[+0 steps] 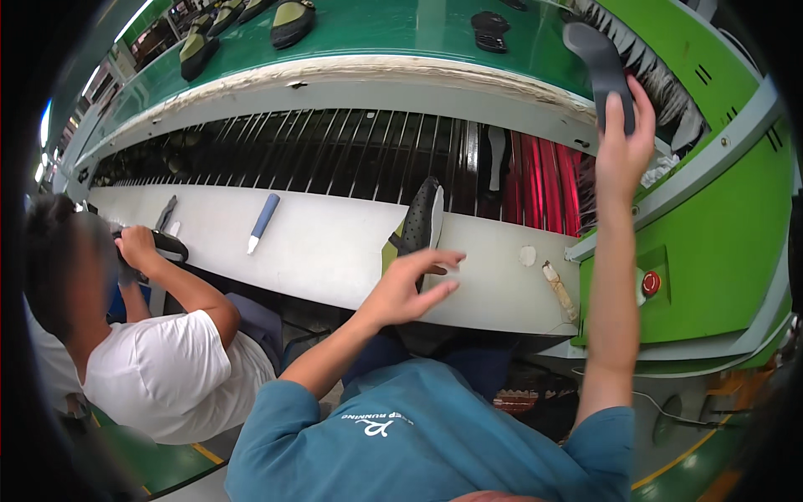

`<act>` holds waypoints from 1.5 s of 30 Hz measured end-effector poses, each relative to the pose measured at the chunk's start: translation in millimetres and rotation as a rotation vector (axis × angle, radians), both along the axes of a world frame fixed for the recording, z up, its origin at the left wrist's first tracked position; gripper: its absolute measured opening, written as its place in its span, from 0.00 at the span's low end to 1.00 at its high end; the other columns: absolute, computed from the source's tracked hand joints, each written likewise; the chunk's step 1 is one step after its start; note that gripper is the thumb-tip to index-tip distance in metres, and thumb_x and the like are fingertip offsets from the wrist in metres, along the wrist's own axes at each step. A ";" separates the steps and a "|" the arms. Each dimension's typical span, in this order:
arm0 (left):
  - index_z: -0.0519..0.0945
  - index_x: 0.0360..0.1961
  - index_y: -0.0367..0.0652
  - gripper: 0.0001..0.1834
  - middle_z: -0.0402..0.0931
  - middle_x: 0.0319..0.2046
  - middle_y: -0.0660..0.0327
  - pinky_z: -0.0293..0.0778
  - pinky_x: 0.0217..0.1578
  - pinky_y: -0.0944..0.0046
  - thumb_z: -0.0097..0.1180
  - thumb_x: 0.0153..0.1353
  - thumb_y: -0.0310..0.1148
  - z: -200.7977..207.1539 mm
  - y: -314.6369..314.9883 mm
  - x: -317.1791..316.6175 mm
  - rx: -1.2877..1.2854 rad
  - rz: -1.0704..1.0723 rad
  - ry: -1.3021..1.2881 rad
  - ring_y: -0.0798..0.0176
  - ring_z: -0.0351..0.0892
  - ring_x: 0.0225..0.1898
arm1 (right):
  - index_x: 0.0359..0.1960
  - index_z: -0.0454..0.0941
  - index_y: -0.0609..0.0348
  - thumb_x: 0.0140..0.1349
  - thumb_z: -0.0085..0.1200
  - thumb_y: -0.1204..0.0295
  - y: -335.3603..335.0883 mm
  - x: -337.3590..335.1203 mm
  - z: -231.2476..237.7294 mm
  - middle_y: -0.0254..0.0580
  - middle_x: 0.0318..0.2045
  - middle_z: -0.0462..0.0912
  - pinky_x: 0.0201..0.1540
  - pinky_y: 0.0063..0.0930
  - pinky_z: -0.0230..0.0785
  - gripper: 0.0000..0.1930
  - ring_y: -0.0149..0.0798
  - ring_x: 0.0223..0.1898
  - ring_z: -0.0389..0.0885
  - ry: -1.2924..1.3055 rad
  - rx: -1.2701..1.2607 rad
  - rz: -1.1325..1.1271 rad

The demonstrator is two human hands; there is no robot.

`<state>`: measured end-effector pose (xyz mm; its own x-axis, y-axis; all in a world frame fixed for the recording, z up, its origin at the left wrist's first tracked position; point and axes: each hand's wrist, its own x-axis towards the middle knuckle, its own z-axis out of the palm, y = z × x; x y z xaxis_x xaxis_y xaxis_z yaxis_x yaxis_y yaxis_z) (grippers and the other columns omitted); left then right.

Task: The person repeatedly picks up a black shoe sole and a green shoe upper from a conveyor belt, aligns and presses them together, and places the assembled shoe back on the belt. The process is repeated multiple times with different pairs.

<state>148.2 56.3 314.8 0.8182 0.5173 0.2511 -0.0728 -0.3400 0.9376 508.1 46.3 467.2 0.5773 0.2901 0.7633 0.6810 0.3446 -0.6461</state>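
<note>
Right hand [627,130]: grip closed on grey sole [600,65], between one and two o'clock. Left hand [408,289]: grip wide, near centre. Black-and-olive shoe [421,219]: on white counter [326,243], twelve o'clock from left hand.

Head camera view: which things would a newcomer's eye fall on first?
Probably the bright green metal machine with its round red button, filling the right side. Next, the red-glowing bars behind the long white worktop, right of centre. At upper right, the right hand holds a dark grey curved shoe sole.

Shoe [422,219] partly behind left hand [403,287]
</note>
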 end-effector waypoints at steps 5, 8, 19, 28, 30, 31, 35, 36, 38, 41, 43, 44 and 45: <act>0.66 0.77 0.32 0.50 0.75 0.72 0.38 0.77 0.70 0.38 0.19 0.84 0.70 59.7 32.7 41.2 -0.398 0.032 -0.590 0.39 0.79 0.71 | 0.79 0.65 0.67 0.79 0.60 0.72 -94.5 -159.5 -74.9 0.45 0.61 0.82 0.53 0.23 0.76 0.31 0.29 0.50 0.82 0.309 -0.039 0.306; 0.64 0.78 0.27 0.57 0.75 0.70 0.35 0.77 0.68 0.36 0.18 0.80 0.76 100.9 39.9 43.1 -0.645 -0.062 -0.805 0.36 0.78 0.70 | 0.79 0.64 0.70 0.77 0.61 0.76 -129.3 -217.9 -133.7 0.51 0.65 0.80 0.62 0.28 0.75 0.32 0.33 0.58 0.82 0.411 -0.126 0.504; 0.75 0.48 0.37 0.46 0.76 0.33 0.53 0.84 0.41 0.47 0.22 0.82 0.73 89.7 -2.0 58.4 -0.757 -0.234 -0.837 0.55 0.80 0.32 | 0.69 0.72 0.74 0.75 0.67 0.72 -162.2 -220.8 -161.7 0.51 0.60 0.85 0.66 0.34 0.72 0.27 0.37 0.59 0.83 0.513 -0.295 0.816; 0.83 0.59 0.33 0.36 0.82 0.56 0.51 0.73 0.63 0.53 0.38 0.86 0.58 43.2 21.6 57.5 0.079 0.028 -0.488 0.51 0.81 0.59 | 0.50 0.76 0.61 0.77 0.67 0.73 -157.9 -208.2 -163.0 0.37 0.46 0.87 0.51 0.22 0.76 0.11 0.23 0.44 0.81 0.721 -0.191 0.737; 0.83 0.60 0.32 0.27 0.81 0.57 0.47 0.74 0.63 0.53 0.54 0.81 0.49 34.1 60.5 54.1 0.309 0.383 -0.218 0.48 0.81 0.59 | 0.49 0.76 0.61 0.77 0.68 0.73 -159.5 -209.9 -161.5 0.36 0.45 0.87 0.50 0.21 0.75 0.11 0.22 0.44 0.81 0.782 -0.163 0.688; 0.81 0.63 0.31 0.32 0.81 0.56 0.46 0.77 0.61 0.50 0.63 0.76 0.52 18.3 75.5 56.5 0.405 0.603 -0.053 0.47 0.82 0.57 | 0.49 0.76 0.60 0.76 0.68 0.73 -159.9 -211.0 -161.1 0.36 0.45 0.87 0.50 0.21 0.75 0.11 0.22 0.43 0.80 0.805 -0.150 0.669; 0.71 0.73 0.29 0.60 0.82 0.61 0.37 0.81 0.61 0.48 0.76 0.56 0.68 -44.1 121.3 52.0 0.233 0.558 0.364 0.39 0.86 0.61 | 0.47 0.76 0.58 0.76 0.67 0.74 -157.0 -217.7 -156.4 0.31 0.43 0.85 0.48 0.20 0.73 0.10 0.20 0.41 0.78 0.840 -0.173 0.608; 0.68 0.75 0.29 0.63 0.82 0.63 0.34 0.81 0.63 0.48 0.77 0.54 0.68 -51.4 125.1 53.8 0.162 0.452 0.455 0.37 0.85 0.63 | 0.46 0.76 0.58 0.76 0.67 0.73 -155.8 -218.0 -156.3 0.31 0.42 0.85 0.47 0.19 0.73 0.10 0.19 0.40 0.77 0.848 -0.177 0.602; 0.70 0.74 0.29 0.56 0.85 0.58 0.39 0.81 0.62 0.51 0.81 0.54 0.56 -61.1 127.0 57.3 0.052 0.447 0.411 0.44 0.88 0.59 | 0.46 0.76 0.58 0.76 0.67 0.73 -158.2 -217.0 -154.1 0.29 0.42 0.84 0.46 0.19 0.72 0.10 0.19 0.39 0.76 0.865 -0.198 0.590; 0.74 0.71 0.30 0.46 0.86 0.55 0.48 0.82 0.58 0.57 0.80 0.58 0.44 -56.5 114.7 59.5 -0.082 0.409 0.038 0.55 0.88 0.54 | 0.46 0.76 0.57 0.76 0.67 0.72 -159.1 -215.3 -152.1 0.28 0.41 0.83 0.45 0.18 0.69 0.09 0.18 0.38 0.74 0.851 -0.199 0.542; 0.76 0.70 0.30 0.39 0.87 0.54 0.51 0.83 0.57 0.59 0.78 0.62 0.37 -30.1 94.5 55.6 -0.171 0.375 -0.175 0.60 0.88 0.52 | 0.48 0.76 0.58 0.77 0.65 0.73 -160.1 -213.5 -150.2 0.28 0.41 0.82 0.45 0.18 0.68 0.09 0.18 0.38 0.72 0.840 -0.188 0.538; 0.77 0.69 0.30 0.36 0.89 0.53 0.51 0.83 0.58 0.60 0.76 0.63 0.34 -8.2 80.2 52.2 -0.235 0.367 -0.237 0.61 0.88 0.52 | 0.48 0.76 0.58 0.77 0.64 0.73 -160.4 -213.1 -148.9 0.28 0.41 0.82 0.45 0.18 0.67 0.08 0.18 0.38 0.72 0.860 -0.172 0.533; 0.77 0.68 0.29 0.34 0.90 0.53 0.51 0.83 0.58 0.61 0.74 0.64 0.31 11.7 66.2 48.0 -0.304 0.361 -0.304 0.61 0.89 0.52 | 0.49 0.76 0.58 0.77 0.64 0.73 -161.7 -212.9 -147.5 0.28 0.41 0.82 0.45 0.18 0.67 0.08 0.19 0.38 0.72 0.875 -0.162 0.529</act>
